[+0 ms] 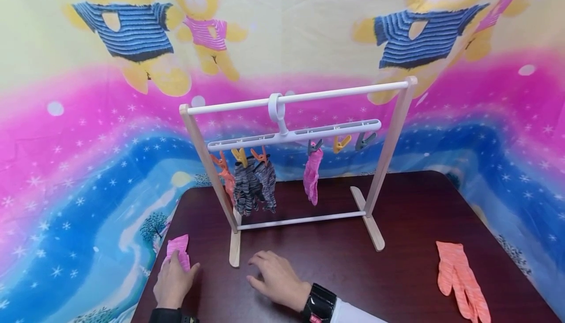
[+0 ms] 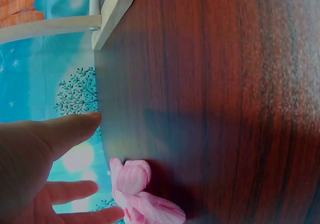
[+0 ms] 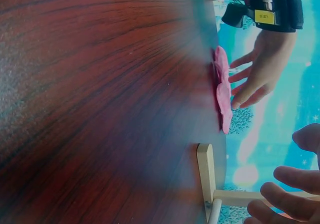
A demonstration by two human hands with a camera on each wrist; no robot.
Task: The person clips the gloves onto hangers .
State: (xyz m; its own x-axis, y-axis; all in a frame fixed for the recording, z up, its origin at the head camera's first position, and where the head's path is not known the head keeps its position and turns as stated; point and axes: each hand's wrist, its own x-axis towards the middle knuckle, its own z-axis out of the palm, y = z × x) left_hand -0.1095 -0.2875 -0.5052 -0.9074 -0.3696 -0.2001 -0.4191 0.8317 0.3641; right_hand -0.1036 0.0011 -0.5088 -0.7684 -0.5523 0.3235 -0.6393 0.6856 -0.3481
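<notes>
My left hand [image 1: 173,280] is over a pink knit glove [image 1: 180,247] at the table's left side, fingers spread and fingertips right at the cloth. In the left wrist view the glove [image 2: 142,194] lies bunched below those fingers. Near the left foot of the wooden rack, my right hand [image 1: 279,280] hovers with loosely bent fingers and holds nothing. From the rack's white hanger [image 1: 282,136] hang an orange glove [image 1: 227,178], a grey-black striped pair of gloves [image 1: 249,188] and a pink glove [image 1: 311,176], each held by clips.
An orange glove [image 1: 461,279] lies flat at the table's right. Two clips, one yellow [image 1: 341,144] and one grey [image 1: 364,141], hang unused at the hanger's right end. The rack's feet [image 1: 374,232] stand on the dark table [image 1: 326,264], before a patterned cloth backdrop [image 1: 282,43].
</notes>
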